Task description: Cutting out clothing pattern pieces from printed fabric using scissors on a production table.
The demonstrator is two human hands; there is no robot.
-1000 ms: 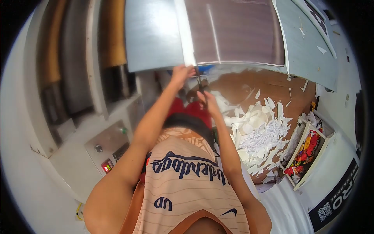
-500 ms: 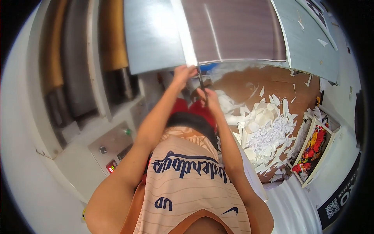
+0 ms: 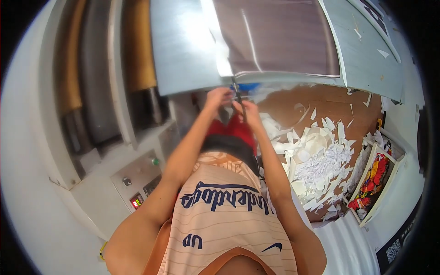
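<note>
A large sheet with a brown printed face [image 3: 284,39] and a white margin strip [image 3: 223,64] lies on the grey table [image 3: 183,59]. My right hand [image 3: 250,113] is closed round dark-handled scissors [image 3: 238,95], blades pointing away from me towards the sheet's near edge. Just left of the scissors is my left hand [image 3: 219,98], below the table edge and apart from the strip. Its fingers are loosely bent and apart, with nothing visible in them; they are slightly blurred.
At the left stands a machine with long rollers [image 3: 94,68] and a control panel [image 3: 135,181]. White paper scraps [image 3: 316,156] cover the brown floor at the right. Beyond them is a framed box [image 3: 373,181] of red and yellow items. A white roll [image 3: 348,243] lies at the lower right.
My left hand has come off the white strip's near end and moved down towards me. The right hand still holds the scissors, almost in the same place. The view has shifted slightly.
</note>
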